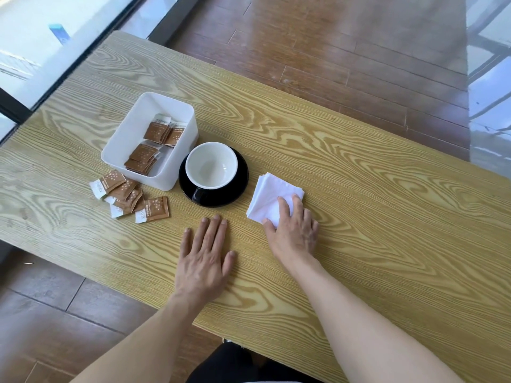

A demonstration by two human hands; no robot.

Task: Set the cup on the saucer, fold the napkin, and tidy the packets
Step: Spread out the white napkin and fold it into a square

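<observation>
Two bare hands rest on the wooden worktop (pixel 359 167): the left hand (pixel 206 258) flat with fingers spread, the right hand (pixel 294 228) pressing spread fingers onto the folded white napkin (pixel 269 194), soft, light, likely best pinched at a corner.

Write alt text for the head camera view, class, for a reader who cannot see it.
A right hand presses a folded white napkin on a wooden table; the left hand lies flat. A cup sits on a black saucer; brown packets lie beside a white box.
</observation>
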